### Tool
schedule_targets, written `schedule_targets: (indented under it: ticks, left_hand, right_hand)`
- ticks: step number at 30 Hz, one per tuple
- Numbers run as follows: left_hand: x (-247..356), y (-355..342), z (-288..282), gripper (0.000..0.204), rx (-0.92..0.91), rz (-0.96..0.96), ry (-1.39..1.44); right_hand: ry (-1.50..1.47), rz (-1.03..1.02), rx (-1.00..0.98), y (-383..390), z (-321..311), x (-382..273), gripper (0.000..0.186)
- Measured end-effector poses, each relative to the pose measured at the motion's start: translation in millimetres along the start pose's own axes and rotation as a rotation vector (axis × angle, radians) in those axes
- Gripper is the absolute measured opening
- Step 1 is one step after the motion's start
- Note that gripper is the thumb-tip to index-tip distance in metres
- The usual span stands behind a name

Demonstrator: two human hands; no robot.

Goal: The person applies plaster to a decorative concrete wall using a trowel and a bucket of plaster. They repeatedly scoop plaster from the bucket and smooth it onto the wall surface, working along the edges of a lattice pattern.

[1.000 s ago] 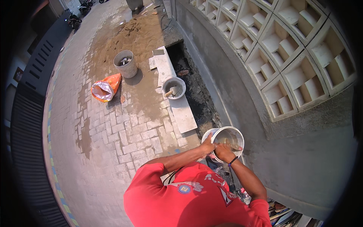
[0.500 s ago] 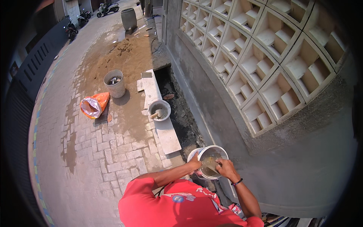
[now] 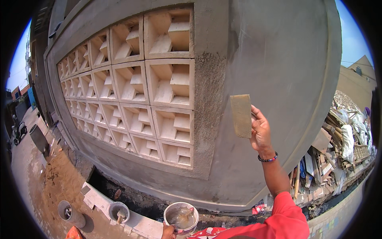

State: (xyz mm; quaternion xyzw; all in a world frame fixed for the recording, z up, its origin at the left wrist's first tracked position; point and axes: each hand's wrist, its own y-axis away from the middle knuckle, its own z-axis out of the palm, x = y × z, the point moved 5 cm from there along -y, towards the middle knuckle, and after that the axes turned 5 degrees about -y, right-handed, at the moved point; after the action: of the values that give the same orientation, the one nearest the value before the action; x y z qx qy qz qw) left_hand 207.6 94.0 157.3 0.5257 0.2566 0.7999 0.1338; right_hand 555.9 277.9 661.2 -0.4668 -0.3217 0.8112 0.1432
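Observation:
My right hand (image 3: 259, 131) is raised at the grey plastered wall (image 3: 278, 63), closed on a flat rectangular float (image 3: 240, 113) with a damp tan face, held upright beside a rough strip of render (image 3: 211, 87). Whether the float touches the wall I cannot tell. My left hand (image 3: 168, 230), at the lower edge, grips the white bucket (image 3: 181, 219) of cloudy water, with a brush-like tool inside.
Decorative cream blocks (image 3: 169, 83) fill the wall's left side. Below run an open drain (image 3: 107, 185) and pale slabs (image 3: 143, 225) bearing a mortar bucket (image 3: 118, 213). Another bucket (image 3: 71, 217), sand (image 3: 55, 179) and an orange sack (image 3: 73, 234) lie left; a debris pile (image 3: 326, 159) stands right.
The view has swung up to face the wall. My right hand has risen out of the bucket with the float; my left hand stays at the bucket.

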Motion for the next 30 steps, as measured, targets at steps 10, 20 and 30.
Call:
schedule_targets:
  ticks: [10, 20, 30]
  left_hand:
    - [-166.2, -109.9, -117.9, 0.018, 0.164, -0.033, -0.329]
    - [-136.8, -100.5, -121.5, 0.022, 0.107, 0.471, -1.593]
    - [-138.6, -138.0, -137.8, 0.020, 0.139, 0.776, -1.625]
  right_hand:
    - [0.341, -0.603, -0.002, -261.0, 96.5, -196.6, 0.040]
    - [0.758, -0.938, 0.037, -373.4, 103.0, -224.7, 0.040]
    - [0.727, -0.595, 0.072, -289.6, 105.4, -163.4, 0.042]
